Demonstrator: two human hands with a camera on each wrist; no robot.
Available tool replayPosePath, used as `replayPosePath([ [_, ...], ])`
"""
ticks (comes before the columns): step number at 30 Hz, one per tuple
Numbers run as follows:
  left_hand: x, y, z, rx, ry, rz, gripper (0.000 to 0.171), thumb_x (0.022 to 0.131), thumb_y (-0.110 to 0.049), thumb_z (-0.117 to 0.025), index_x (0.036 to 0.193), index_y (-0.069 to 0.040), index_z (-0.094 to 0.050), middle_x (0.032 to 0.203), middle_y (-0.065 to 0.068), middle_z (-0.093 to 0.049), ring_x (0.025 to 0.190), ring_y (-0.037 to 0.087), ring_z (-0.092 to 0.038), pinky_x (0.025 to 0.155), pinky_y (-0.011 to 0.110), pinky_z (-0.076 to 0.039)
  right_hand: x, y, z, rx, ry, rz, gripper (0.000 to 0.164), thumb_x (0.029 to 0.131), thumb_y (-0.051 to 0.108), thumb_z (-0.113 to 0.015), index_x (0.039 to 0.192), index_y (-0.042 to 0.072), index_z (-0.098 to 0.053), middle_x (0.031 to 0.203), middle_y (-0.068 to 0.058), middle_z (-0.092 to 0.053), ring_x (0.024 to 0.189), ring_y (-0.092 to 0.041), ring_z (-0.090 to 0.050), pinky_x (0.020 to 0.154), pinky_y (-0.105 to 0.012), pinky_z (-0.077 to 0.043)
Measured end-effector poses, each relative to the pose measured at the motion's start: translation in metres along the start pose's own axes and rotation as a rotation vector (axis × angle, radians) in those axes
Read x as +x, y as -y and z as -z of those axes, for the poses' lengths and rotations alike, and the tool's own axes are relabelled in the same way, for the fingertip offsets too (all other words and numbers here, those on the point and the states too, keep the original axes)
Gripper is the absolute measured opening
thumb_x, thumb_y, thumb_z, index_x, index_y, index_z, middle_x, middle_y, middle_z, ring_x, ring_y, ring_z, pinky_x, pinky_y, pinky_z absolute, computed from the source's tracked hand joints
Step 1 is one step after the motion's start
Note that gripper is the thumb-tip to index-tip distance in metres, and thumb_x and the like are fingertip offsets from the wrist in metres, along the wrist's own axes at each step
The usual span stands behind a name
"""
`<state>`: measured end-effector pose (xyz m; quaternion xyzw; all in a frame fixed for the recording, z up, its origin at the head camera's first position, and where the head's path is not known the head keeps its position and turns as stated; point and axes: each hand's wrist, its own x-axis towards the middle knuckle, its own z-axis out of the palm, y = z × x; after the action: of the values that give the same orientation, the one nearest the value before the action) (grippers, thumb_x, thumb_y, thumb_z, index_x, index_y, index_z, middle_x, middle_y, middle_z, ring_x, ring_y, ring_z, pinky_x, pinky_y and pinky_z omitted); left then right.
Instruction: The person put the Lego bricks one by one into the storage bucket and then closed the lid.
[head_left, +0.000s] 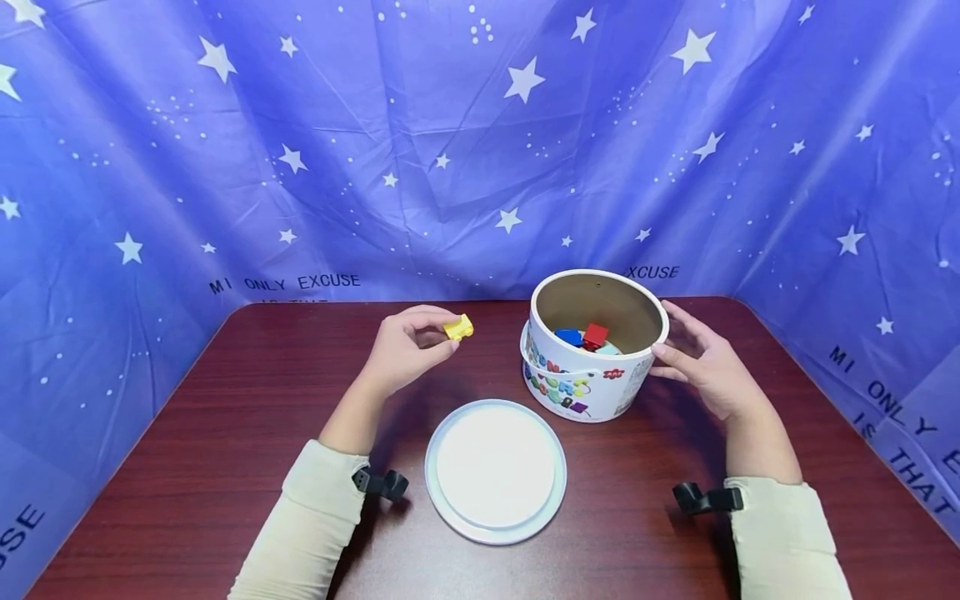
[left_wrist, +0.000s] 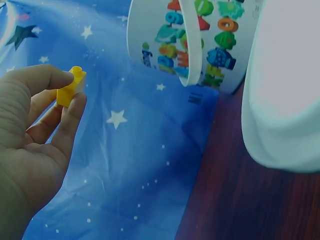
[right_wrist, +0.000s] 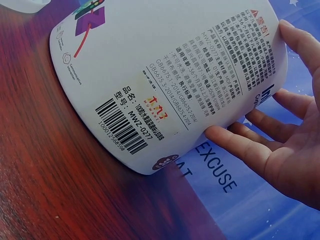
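Note:
My left hand [head_left: 408, 346] pinches a small yellow toy block [head_left: 459, 327] between thumb and fingertips, above the table and left of the bucket. In the left wrist view the yellow block [left_wrist: 72, 87] shows a round stud on top. A white round bucket [head_left: 577, 387] with printed coloured letters stands uncovered on the right. Inside it lie a red block [head_left: 596, 335], a blue block [head_left: 568, 337] and a pale piece. My right hand [head_left: 708, 362] touches the bucket's right side near the rim, fingers spread. The right wrist view shows those fingers [right_wrist: 240, 145] against its barcode-labelled wall.
A white round lid [head_left: 495, 467] lies on the dark red wooden table [head_left: 247, 450], in front of the bucket and between the forearms. The bucket's white handle [head_left: 536, 367] hangs down its front. Blue starry cloth [head_left: 450, 125] closes off the back and both sides.

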<state>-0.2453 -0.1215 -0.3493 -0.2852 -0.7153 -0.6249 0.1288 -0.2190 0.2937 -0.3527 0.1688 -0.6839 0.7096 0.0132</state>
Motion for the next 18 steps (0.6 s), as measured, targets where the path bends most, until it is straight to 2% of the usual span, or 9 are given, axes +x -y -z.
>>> replayPosePath([
  [8,0.007,-0.006,-0.014,-0.025,0.047,-0.005,0.03,0.076,0.014,-0.073,0.105,0.009,-0.071,0.107,0.02,-0.066,0.089,0.022,-0.067,0.078,0.033,-0.058,0.0,-0.002,0.0,0.006,0.003,0.011,0.068,0.093,-0.007,-0.057,0.153,0.004,-0.026,0.127,-0.014,-0.047,0.106,-0.014,-0.06,0.077,-0.037,-0.058],
  [14,0.017,-0.011,-0.023,0.003,0.073,0.023,0.029,0.076,0.015,-0.072,0.105,0.011,-0.07,0.108,0.02,-0.065,0.088,0.024,-0.068,0.079,0.032,-0.058,-0.001,-0.001,0.001,0.003,0.0,0.008,0.069,0.093,-0.007,-0.057,0.153,0.003,-0.026,0.129,-0.013,-0.047,0.109,-0.016,-0.059,0.078,-0.038,-0.058],
  [18,0.023,-0.013,-0.027,0.02,0.094,0.003,0.029,0.076,0.015,-0.072,0.105,0.011,-0.07,0.109,0.022,-0.065,0.088,0.029,-0.068,0.079,0.034,-0.058,-0.001,-0.002,0.001,0.005,-0.004,0.006,0.068,0.093,-0.007,-0.057,0.153,0.003,-0.026,0.129,-0.012,-0.048,0.11,-0.016,-0.059,0.078,-0.038,-0.058],
])
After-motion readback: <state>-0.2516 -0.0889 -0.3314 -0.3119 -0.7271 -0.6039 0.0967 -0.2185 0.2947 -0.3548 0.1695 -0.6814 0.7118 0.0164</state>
